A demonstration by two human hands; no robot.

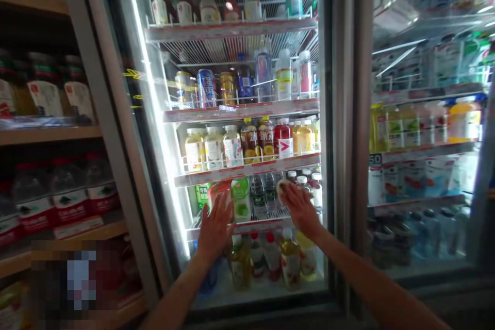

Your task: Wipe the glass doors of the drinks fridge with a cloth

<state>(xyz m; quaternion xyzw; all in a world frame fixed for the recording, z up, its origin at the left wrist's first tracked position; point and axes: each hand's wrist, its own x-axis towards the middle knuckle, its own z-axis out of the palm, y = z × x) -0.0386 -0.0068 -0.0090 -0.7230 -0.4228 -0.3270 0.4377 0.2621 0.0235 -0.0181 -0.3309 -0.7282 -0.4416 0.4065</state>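
Note:
I face an open drinks cooler with wire shelves point(247, 170). My left hand point(214, 231) has its fingers spread and rests flat against a red-orange bottle point(219, 191) on the fourth shelf, next to a green-labelled white bottle point(241, 200). My right hand point(300, 211) reaches into the same shelf at the right, its fingers curled over the top of a white-capped bottle point(282, 186). Clear water bottles point(263, 193) stand between the two hands. Under the hands, on the bottom shelf, stand yellow and red drink bottles point(290, 263).
The cooler's glass door point(116, 129) is swung open to the left. Behind it, wooden shelves point(50, 135) hold large bottles. A second cooler with its glass door closed point(425, 129) stands to the right. Upper cooler shelves carry cans point(206, 87) and juice bottles point(266, 139).

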